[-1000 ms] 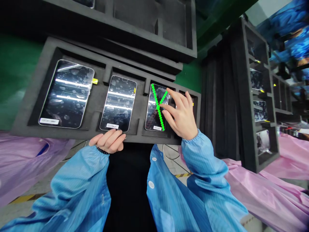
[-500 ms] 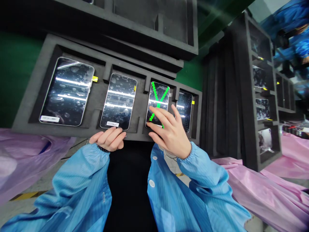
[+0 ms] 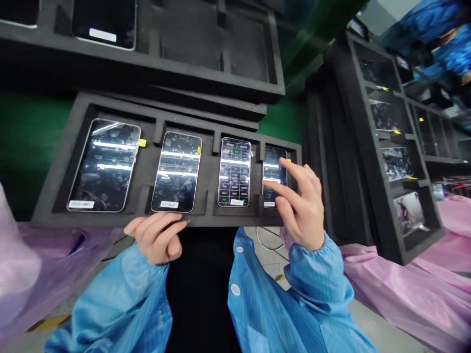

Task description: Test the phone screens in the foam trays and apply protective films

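A black foam tray (image 3: 55, 162) holds several phones in a row, screens up. My left hand (image 3: 156, 238) grips the tray's front edge, fingers curled over it below the second phone (image 3: 176, 171). My right hand (image 3: 300, 206) hovers over the rightmost phone (image 3: 272, 169), fingers spread, index finger extended at its lit screen. The third phone (image 3: 234, 171) shows a grid of small boxes. The largest phone (image 3: 105, 164) lies at the left with a yellow tab.
A second foam tray (image 3: 206, 73) with a dark phone (image 3: 105, 22) lies behind. Black foam racks (image 3: 371, 196) with more phones stand on the right. Pink plastic sheets (image 3: 405, 289) lie at both sides. Another person in blue is at the upper right.
My right hand moved from the third phone to the rightmost one. The green X on the third phone's screen gave way to a grid. The view tilted down slightly.
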Available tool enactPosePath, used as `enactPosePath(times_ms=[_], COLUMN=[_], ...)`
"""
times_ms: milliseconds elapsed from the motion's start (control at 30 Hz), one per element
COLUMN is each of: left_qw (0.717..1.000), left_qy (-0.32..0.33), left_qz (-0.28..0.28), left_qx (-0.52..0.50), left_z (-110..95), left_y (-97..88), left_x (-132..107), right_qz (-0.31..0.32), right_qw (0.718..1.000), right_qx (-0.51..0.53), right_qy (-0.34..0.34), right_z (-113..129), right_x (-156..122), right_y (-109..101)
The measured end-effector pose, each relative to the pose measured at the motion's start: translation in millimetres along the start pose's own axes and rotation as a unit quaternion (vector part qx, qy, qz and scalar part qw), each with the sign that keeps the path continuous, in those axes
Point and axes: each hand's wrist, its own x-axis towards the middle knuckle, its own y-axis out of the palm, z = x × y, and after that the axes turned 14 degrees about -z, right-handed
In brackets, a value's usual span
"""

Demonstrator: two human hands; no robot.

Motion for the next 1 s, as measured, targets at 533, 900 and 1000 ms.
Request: enactPosePath(times_ms=[533,900,1000], left_qw=[0.958,0.94,0.943], left_qy=[0.018,0.01,-0.004], left_qz=[0.272,0.322,0.314], left_qx=[-0.084,-0.116,-0.112], left_z=[-7.7,0.4,3.7], left_y=[109.7,116.2,117.3], left_x=[132.5,104.4,105.6], right_qz=[-0.105,-0.059,0.014], right_qw=[0.987,0.987,0.991], right_qx=[-0.048,-0.022,-0.042], right_qy=[0.108,0.15,0.128], right_z=[-78.0,-82.2,-75.7], right_x=[-18.6,-21.7,-7.4], right_y=[27.8,33.9,33.2])
